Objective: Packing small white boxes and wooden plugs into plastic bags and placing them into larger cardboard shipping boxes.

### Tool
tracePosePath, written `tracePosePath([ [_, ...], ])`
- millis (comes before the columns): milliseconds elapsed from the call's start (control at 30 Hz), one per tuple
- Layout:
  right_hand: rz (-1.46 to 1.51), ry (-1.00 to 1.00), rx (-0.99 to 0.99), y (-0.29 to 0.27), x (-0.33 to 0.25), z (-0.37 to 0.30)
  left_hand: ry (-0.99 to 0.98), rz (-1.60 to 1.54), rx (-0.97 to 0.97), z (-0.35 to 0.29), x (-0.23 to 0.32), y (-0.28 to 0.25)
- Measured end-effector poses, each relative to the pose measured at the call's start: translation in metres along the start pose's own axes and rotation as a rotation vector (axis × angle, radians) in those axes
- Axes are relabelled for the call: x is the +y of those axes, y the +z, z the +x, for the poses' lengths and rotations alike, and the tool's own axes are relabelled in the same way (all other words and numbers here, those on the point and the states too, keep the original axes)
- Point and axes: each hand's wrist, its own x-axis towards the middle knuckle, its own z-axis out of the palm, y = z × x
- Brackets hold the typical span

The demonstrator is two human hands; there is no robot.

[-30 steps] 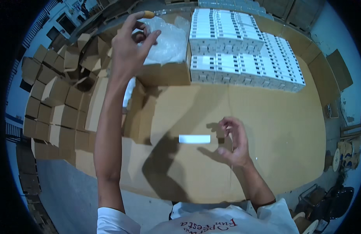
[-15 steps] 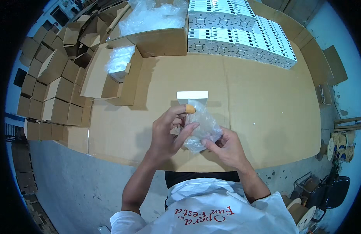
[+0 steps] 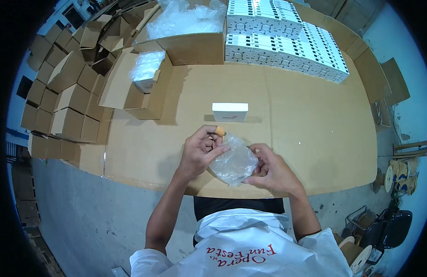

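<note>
Between my two hands is a clear plastic bag (image 3: 232, 162), crinkled and see-through, held above the near part of the cardboard-covered table (image 3: 310, 152). My left hand (image 3: 200, 152) pinches its left side; an orange cover wraps one fingertip. At the bag's right edge, my right hand (image 3: 273, 171) grips it with thumb and fingers. Just beyond the bag a small white box (image 3: 230, 111) stands on the table, touched by neither hand.
Rows of stacked white patterned boxes (image 3: 287, 51) line the far right. A large carton (image 3: 195, 48) of clear plastic bags stands at the far middle. Left of it, a smaller open carton (image 3: 149, 106) holds plastic-wrapped items. Brown cartons (image 3: 70, 101) pile up at the left.
The bag has been spread wider and lies flatter between my hands. My hands now sit slightly nearer me relative to the white box, which shows more fully.
</note>
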Motion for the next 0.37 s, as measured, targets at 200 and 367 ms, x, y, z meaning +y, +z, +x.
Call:
tracePosePath([
  [200, 0.021, -0.436, 0.104, -0.015, -0.005, 0.038, -0.049, 0.041, -0.138, 0.004, 0.002, -0.002],
  [367, 0.050, -0.420, -0.345, -0.014, 0.017, 0.079, -0.002, -0.059, -0.166, 0.004, -0.008, -0.003],
])
